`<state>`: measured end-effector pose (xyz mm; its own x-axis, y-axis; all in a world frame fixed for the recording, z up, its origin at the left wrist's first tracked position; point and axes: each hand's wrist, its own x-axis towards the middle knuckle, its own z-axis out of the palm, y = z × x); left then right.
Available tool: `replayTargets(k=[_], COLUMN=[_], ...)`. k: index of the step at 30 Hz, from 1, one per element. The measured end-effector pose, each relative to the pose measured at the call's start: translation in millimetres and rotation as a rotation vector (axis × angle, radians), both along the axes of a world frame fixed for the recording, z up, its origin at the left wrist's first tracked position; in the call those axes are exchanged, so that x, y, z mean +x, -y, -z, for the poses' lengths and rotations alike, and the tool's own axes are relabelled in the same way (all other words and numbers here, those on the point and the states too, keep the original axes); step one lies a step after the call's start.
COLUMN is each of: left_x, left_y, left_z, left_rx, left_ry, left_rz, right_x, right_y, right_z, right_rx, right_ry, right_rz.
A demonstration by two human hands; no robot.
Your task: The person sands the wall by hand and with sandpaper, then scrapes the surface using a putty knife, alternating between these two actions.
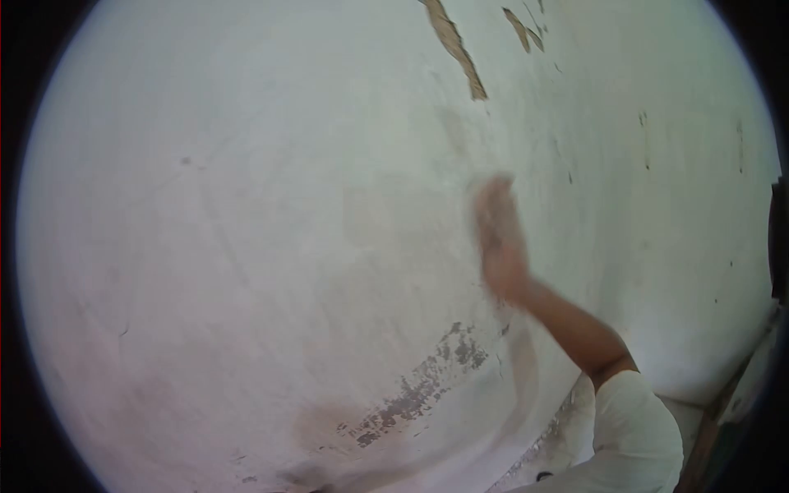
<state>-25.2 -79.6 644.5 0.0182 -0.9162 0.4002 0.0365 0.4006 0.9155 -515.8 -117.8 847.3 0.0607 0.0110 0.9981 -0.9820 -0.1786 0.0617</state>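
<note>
Head view: the right hand [500,238] is in front of the wall [246,246], right of centre, with its fingers directed upward. Motion blur covers the hand; whether it is released, clenched or grasping an item cannot be determined, nor whether it touches the wall. The wall fills most of the view. Above the hand are a long strip [454,49] and a short mark [519,31]; these 2 are brown. Below and to the left is a grey flaked patch [407,403], set diagonally. A white sleeve [641,423] ends near the elbow, at lower right
</note>
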Motion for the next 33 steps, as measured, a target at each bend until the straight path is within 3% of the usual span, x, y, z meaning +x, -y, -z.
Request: replayTargets(k=[1,2,3,6,7,8,9,10,11,13,14,16,18,21,23,25,27,28,31,33], left_x=[0,-1,2,6,7,8,8,8,9,11,13,16,13,14,11,11,15,20,31,32], left_y=[-2,-2,-3,0,-1,-1,0,3,3,3,3,4,2,5,-3,-11,-12,-14,-28,-41], left_z=[-2,-6,-6,7,3,3,5,6,7,9,8,7,6,5,-8,-19,-24,-22,-18,-6], left_rx=[0.02,0.04,0.061,0.135,0.129,0.117,0.111,0.101,0.087,0.057,0.076,0.106,0.084,0.07,0.057,0.061,0.062,0.074,0.092,0.095], left_ry=[-0.01,-0.019,-0.022,-0.079,-0.065,-0.053,-0.036,-0.014,-0.033,-0.071,-0.072,-0.085,-0.087,-0.058,-0.034,-0.021,-0.011,-0.004,0.043,0.013], left_rz=[0.017,0.036,0.053,0.028,0.057,0.046,0.038,0.033,0.051,0.092,0.114,0.153,0.142,0.161,0.148,0.186,0.225,0.247,0.25,0.259], right_x=[31,58,83,67,66,48,54,51,56,129,152,206,213,185,138,99,79,91,188,241], right_y=[4,-9,-23,-10,-12,4,-4,1,12,13,23,6,-20,-11,3,4,20,21,15,15], right_z=[17,31,21,-71,-115,-162,-209,-242,-263,-237,-207,-132,-94,-167,-238,-315,-374,-388,-389,-382], right_rx=[0.142,0.504,0.311,0.348,0.291,0.034,-0.128,-0.182,-0.305,-0.216,-0.372,0.105,0.206,0.509,-0.015,-0.183,-0.257,-0.21,-0.171,-0.223], right_ry=[-0.23,-0.397,-0.881,-0.93,-0.802,-0.652,-0.433,-0.155,-0.044,-0.052,-0.409,-0.699,-1.119,-0.893,-0.743,-0.319,0.053,0.213,0.306,0.282], right_rz=[-0.048,-0.084,0.058,-0.108,0.081,0.122,0.071,-0.127,-0.074,-0.309,0.1,-0.023,0.045,-0.014,0.203,0.037,0.13,0.14,0.303,0.288])
